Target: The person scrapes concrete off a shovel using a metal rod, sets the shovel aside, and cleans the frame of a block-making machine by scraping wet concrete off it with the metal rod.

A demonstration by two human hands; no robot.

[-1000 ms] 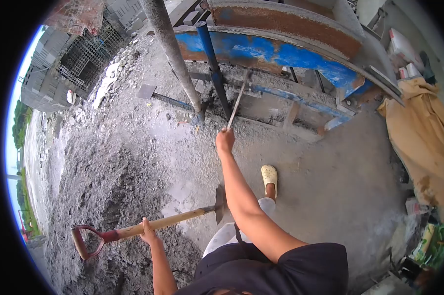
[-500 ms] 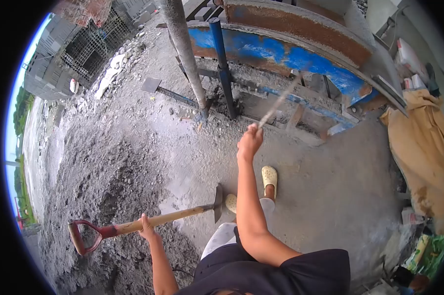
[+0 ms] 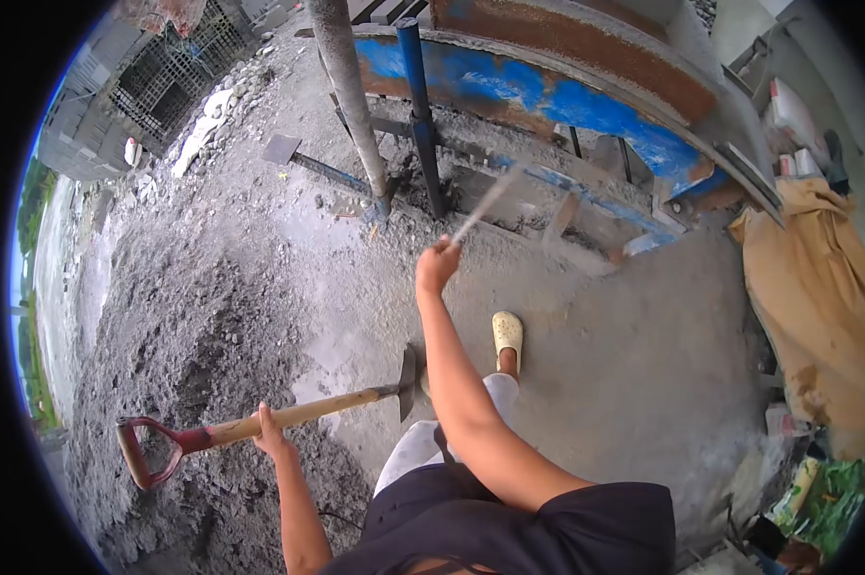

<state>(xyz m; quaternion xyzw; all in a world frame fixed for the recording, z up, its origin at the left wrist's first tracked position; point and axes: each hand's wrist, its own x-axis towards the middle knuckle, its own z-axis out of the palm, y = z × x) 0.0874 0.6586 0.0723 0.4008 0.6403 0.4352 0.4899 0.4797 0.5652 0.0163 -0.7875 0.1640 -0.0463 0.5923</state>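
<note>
My left hand (image 3: 273, 431) is wrapped round the wooden shaft of a shovel (image 3: 332, 405). Its red D-shaped handle points left, and the metal blade is by my legs. My right hand (image 3: 438, 265), arm stretched forward, grips a thin pale stick (image 3: 490, 203) smeared by motion. The stick's far end points up and right, towards the blue and rusty metal machine (image 3: 586, 101). Left of my feet lies a heap of grey gravelly material (image 3: 179, 355), with the shovel's handle above it.
A grey pole (image 3: 341, 91) and a dark blue post (image 3: 418, 115) stand ahead. A flat-ended metal tool (image 3: 313, 168) lies on the ground near the pole. A tan sheet (image 3: 816, 316) hangs at the right. Concrete blocks (image 3: 83, 134) are stacked at the far left.
My right hand and the stick have moved left. The shovel has shifted slightly left and up in view, still in my left hand. The whole view has turned a little.
</note>
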